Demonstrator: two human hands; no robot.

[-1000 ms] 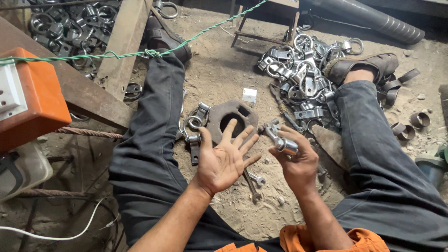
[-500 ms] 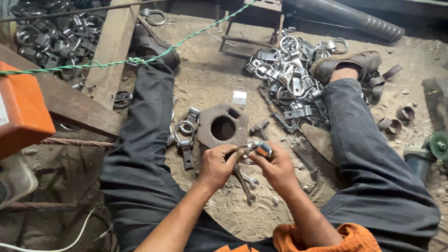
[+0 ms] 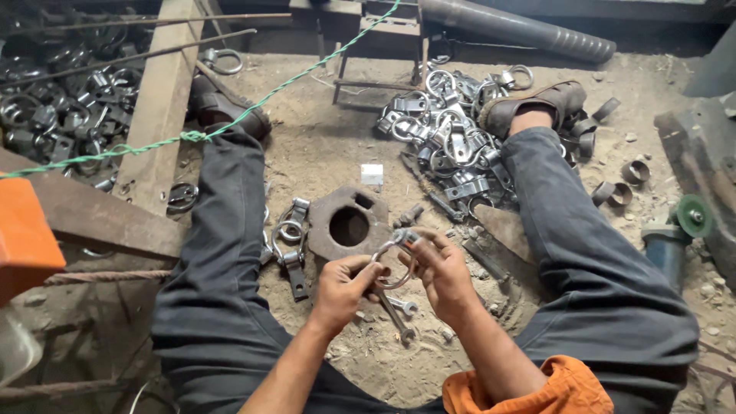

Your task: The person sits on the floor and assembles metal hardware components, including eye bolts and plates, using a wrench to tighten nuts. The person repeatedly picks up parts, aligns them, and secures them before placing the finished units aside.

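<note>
The ring clamp (image 3: 392,264) between the two hands is dull silver-grey steel, and so is the spanner (image 3: 392,316) lying on the floor below it. The floor (image 3: 322,146) is pale sandy brown, dusty and speckled. The pile of clamps (image 3: 448,134) by the far edge of the floor shines brighter silver, with darker grey patches. The heavy plate with a round hole (image 3: 345,222) is rusty brown. The trousers (image 3: 222,253) are dark charcoal grey, the sleeve cloth (image 3: 537,387) bright orange, and the box (image 3: 23,238) at the left edge is orange too. A twisted green rope (image 3: 230,119) crosses a pale wooden plank (image 3: 157,107). The shoe (image 3: 537,103) is brown.
</note>
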